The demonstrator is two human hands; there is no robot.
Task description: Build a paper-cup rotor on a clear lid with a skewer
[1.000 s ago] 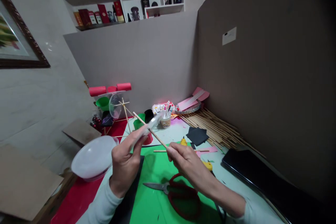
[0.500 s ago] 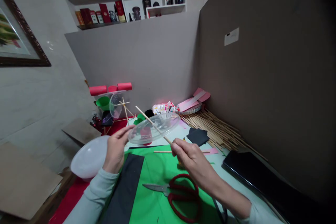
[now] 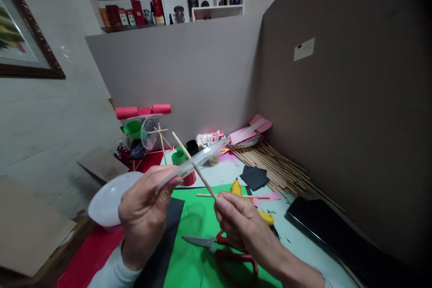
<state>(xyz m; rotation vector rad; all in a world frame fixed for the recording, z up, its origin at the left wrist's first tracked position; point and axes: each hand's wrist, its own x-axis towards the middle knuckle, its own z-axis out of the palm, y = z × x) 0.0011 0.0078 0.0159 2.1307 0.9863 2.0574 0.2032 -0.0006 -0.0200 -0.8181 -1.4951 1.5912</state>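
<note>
Above the green sheet (image 3: 195, 218) on the pale surface (image 3: 221, 174), the left hand (image 3: 143, 216) pinches the clear lid (image 3: 209, 153) by its rim, nearly edge-on. At 3 o'clock from it, the right hand (image 3: 241, 220) is closed around 1 thin stick (image 3: 204, 182), which slants toward 11 o'clock and crosses the lid; whether it pierces it cannot be told. Red-handled scissors (image 3: 212, 245) lie at 7 o'clock from the right hand.

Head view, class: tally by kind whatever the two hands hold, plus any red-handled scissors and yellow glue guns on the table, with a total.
Lid: 1
Stick: 1
Scissors: 1
Glue gun: 1
Total: 4
</note>
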